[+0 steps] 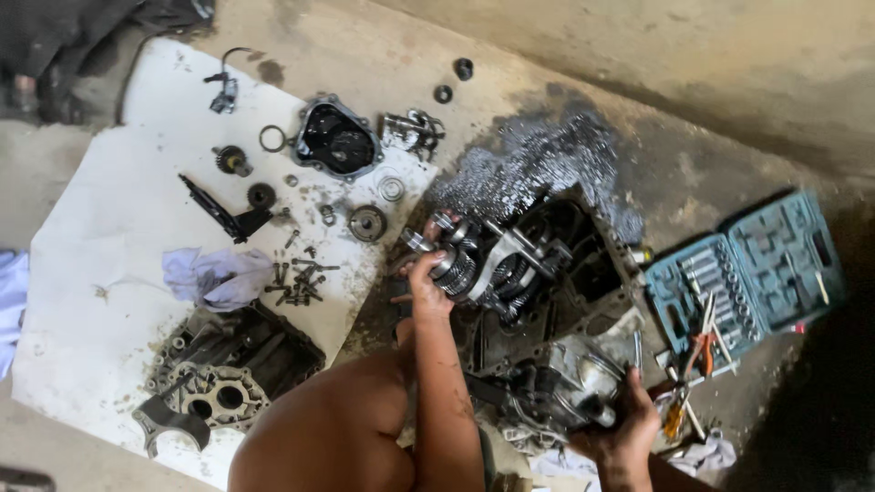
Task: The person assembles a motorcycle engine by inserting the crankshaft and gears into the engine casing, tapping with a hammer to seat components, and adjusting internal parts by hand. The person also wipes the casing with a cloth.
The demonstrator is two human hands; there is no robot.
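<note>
view: a single head-worn camera is used, so no second view is shared.
direction: the floor is looked down on steeply, from above the person's knee.
nearness: the left hand [427, 284] and right hand [627, 435] are seen close, low in frame.
extent: the white sheet [91, 301] and socket set case [756, 264] are taken in at the edges.

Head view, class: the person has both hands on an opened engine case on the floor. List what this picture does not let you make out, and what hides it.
- Left hand: fingers wrap the gear cluster; the grip's far side is hidden.
- Right hand: what it grasps is blurred against the engine case.
- Socket set: sizes too small to tell.
- Loose bolts on the white sheet: too small to count.
- Person's arms: cut off by the bottom edge.
</note>
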